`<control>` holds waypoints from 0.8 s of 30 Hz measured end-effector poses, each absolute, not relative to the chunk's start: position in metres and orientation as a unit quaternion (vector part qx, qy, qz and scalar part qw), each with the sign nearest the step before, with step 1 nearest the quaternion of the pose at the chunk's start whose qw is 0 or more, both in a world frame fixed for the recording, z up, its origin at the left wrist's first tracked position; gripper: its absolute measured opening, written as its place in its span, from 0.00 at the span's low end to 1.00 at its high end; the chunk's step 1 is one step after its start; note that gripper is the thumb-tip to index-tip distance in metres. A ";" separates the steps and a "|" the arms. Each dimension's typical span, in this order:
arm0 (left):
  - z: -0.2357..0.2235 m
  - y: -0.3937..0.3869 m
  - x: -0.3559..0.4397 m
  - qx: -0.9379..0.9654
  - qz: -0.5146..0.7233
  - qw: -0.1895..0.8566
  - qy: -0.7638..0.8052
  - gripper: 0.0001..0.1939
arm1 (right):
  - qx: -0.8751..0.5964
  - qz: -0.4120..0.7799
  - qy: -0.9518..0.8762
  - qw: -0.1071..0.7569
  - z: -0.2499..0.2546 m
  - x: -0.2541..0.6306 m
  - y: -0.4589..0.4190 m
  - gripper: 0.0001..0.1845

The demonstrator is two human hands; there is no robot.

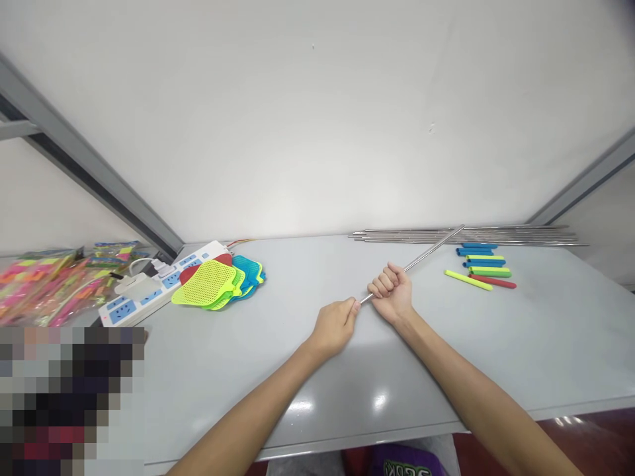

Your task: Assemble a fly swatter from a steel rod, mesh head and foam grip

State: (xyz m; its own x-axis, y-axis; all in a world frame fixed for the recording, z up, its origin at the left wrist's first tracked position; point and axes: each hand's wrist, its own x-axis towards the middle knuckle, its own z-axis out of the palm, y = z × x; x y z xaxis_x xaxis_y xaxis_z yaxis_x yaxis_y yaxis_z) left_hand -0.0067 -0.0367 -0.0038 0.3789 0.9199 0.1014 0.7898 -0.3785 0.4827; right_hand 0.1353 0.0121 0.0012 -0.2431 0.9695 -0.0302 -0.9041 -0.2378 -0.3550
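Observation:
A thin metal rod (pixel 430 250) slants across the middle of the table, its far end pointing up to the right. My right hand (pixel 391 291) is wrapped round it partway along. Close by on the left, my left hand (pixel 335 325) is closed round the rod's lower end, and the fingers hide that end. Several similar metal rods (pixel 520 235) lie along the wall. Coloured plastic tubes, among them a yellow tube (pixel 467 280) and a red tube (pixel 493 281), lie right of my hands. Perforated fly swatter heads (pixel 204 284) in yellow, green, blue and red are stacked to the left.
A white power strip (pixel 166 281) with a plugged-in adapter (pixel 136 287) lies left of the swatter heads. Beyond it are plastic-bagged colourful goods (pixel 59 284). Grey frame posts (pixel 94 158) stand at both sides. The table's front edge (pixel 381 436) runs below my arms.

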 end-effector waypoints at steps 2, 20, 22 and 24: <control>-0.003 -0.037 -0.007 0.808 0.180 0.190 0.527 0.20 | -0.129 0.778 -0.138 0.600 0.002 0.134 0.011 0.22; 0.004 -0.037 -0.004 0.774 0.215 0.246 0.542 0.20 | -0.154 0.765 -0.168 0.603 0.014 0.136 0.014 0.22; 0.004 -0.037 -0.004 0.773 0.217 0.248 0.542 0.20 | -0.155 0.762 -0.164 0.607 0.012 0.136 0.014 0.21; 0.005 -0.038 -0.005 0.774 0.217 0.248 0.541 0.21 | -0.159 0.759 -0.159 0.611 0.011 0.136 0.014 0.21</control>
